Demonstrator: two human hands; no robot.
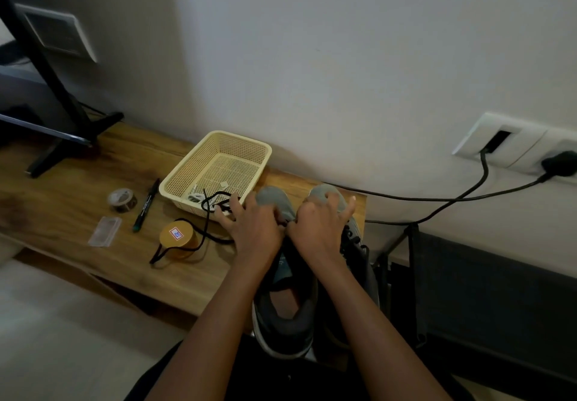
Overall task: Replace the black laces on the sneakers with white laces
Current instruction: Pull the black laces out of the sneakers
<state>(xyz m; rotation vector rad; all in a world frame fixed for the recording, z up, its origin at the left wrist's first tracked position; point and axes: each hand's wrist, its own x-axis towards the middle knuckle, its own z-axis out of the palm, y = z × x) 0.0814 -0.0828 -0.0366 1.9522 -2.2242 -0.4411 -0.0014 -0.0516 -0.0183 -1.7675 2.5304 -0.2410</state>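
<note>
Left hand point(256, 229) and right hand point(318, 227) touching over sneaker point(285, 329), outer fingers splayed, grip cannot be told

— How many sneakers?
— Two: the left sneaker point(287, 316) and the right sneaker point(356, 247).
— Hands?
— Two: the left hand point(256, 232) and the right hand point(318, 229).
— And on the wooden table point(78, 188)?
— One cream basket point(240, 147), one loose black lace point(203, 204), one marker point(146, 205), one tape roll point(122, 200), one clear plastic packet point(104, 231) and one orange-lidded jar point(178, 238).
— White laces point(195, 197)?
— A white tangle in the basket; I can't count the strands.
— On the wall?
— One socket plate point(512, 141), one black plug point(559, 163), and two cables: the upper cable point(390, 195) and the lower cable point(390, 222). One more wall panel point(56, 30) at far left.
— Anything else?
— One black stand point(56, 88).
</note>
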